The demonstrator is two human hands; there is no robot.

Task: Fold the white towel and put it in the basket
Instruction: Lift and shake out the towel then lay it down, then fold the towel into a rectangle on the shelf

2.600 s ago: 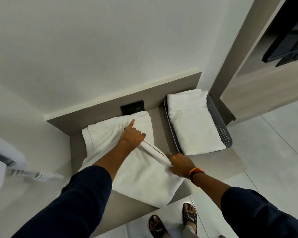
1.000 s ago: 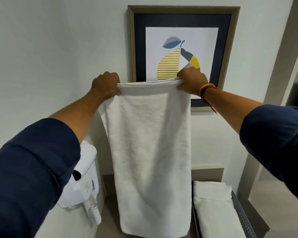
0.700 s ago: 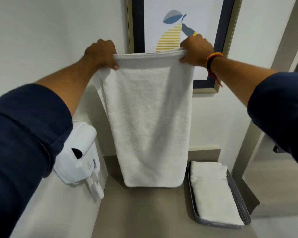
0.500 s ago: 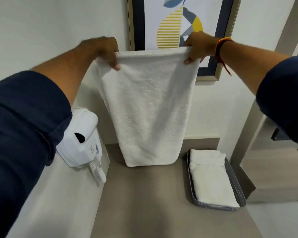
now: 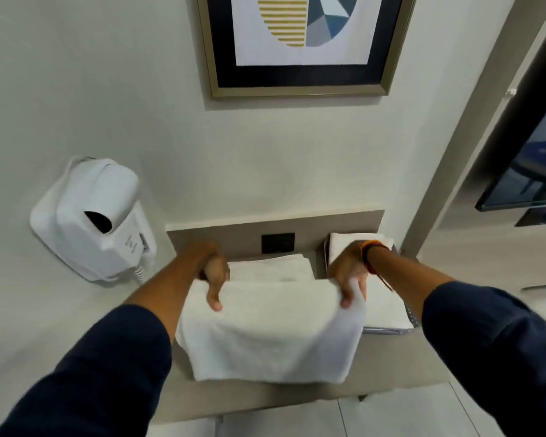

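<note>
White towel (image 5: 270,329) hangs pinched between left hand (image 5: 214,275) and right hand (image 5: 349,272).

The towel (image 5: 270,329) is plain white on a beige-grey counter (image 5: 391,364). Left of it hangs a white hairdryer (image 5: 92,222); above it, a gold-framed picture (image 5: 300,45) shows yellow stripes and blue-grey facets. Both sleeves (image 5: 85,383) are navy.

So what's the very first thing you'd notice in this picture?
Probably the white towel in the middle, pinched at its top corners by the left hand and right hand over the counter. Then the white wall-mounted hair dryer at left and the framed picture above.
</note>
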